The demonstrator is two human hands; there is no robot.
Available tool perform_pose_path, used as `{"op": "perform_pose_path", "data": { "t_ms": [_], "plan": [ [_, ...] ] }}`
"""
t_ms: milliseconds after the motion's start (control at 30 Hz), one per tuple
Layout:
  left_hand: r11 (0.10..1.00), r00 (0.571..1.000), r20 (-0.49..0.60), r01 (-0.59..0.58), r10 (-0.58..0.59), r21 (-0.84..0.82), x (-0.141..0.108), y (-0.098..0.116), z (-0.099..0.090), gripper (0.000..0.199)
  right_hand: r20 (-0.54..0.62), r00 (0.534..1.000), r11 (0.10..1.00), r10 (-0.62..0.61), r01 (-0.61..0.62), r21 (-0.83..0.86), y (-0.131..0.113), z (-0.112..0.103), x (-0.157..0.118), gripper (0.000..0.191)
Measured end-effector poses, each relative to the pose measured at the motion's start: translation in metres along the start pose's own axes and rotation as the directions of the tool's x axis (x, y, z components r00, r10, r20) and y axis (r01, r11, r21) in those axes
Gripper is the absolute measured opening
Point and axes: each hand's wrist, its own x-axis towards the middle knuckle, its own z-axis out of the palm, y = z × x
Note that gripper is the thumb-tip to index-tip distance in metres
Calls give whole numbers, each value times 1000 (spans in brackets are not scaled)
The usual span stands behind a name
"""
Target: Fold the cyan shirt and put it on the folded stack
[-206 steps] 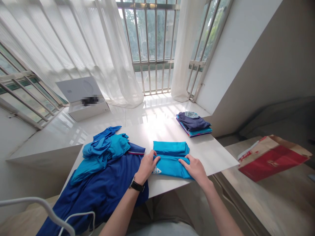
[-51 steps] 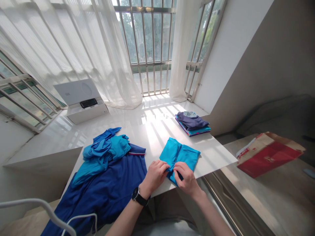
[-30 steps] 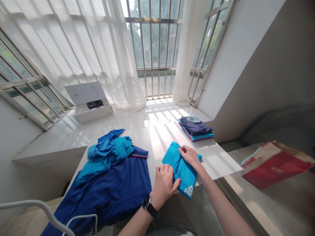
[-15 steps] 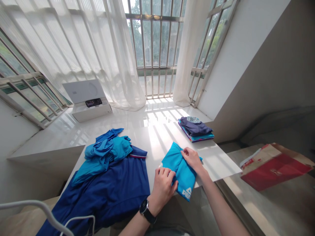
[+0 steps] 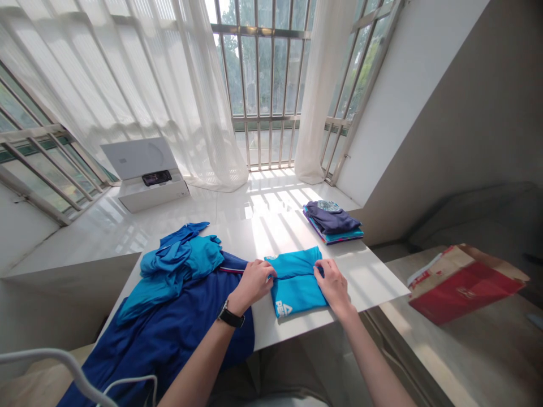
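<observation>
Two edges of shirt (image 5: 294, 285) held by left hand (image 5: 253, 281), right hand (image 5: 334, 285), fingers pressed together. Fold may spring open if let go fast; shirt may be pushed into blue pile (image 5: 169, 339).

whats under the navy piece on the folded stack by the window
Under the navy garment, a teal garment and a multicoloured edge show along the sides; the rest of those layers is covered.

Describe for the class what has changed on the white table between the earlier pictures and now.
The turquoise garment, tilted moments ago, now lies squared and folded across, its logo at lower left. The left hand has moved to its left edge, and the right hand to its right. The blue clothes heap and the folded stack stayed put.
</observation>
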Motion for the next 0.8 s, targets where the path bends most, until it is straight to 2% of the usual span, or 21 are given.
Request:
{"op": "perform_pose_path", "data": {
  "t_ms": [67,167,267,400,500,567,667,800],
  "plan": [
    [998,998,-38,51,-53,-46,-10,7,8,16,17,1000,999,18,-19,31,1,1,-1,24],
    [988,988,-50,144,-147,-61,-25,17,23,35,59,998,995,22,-27,91,5,2,3,26],
    [983,984,-20,178,-178,-38,-27,12,26,37,98,995,993,5,-16,118,8,0,9,24],
    [986,987,74,149,-144,-72,-7,-15,7,35,129,991,990,-25,6,143,7,-2,5,24],
    [987,982,175,89,-64,-136,16,-36,-7,39,58,998,982,-30,18,190,5,-2,-3,29],
    [978,975,223,48,-1,-203,31,-46,-10,43,-5,1000,974,-20,21,225,3,-2,-8,35],
    [934,980,199,49,24,-353,46,-53,-3,45,-43,999,968,4,7,252,2,-2,-9,44],
    [799,994,106,88,-31,-595,48,-53,11,38,-45,999,964,13,-1,265,3,0,-8,48]
  ]
}}
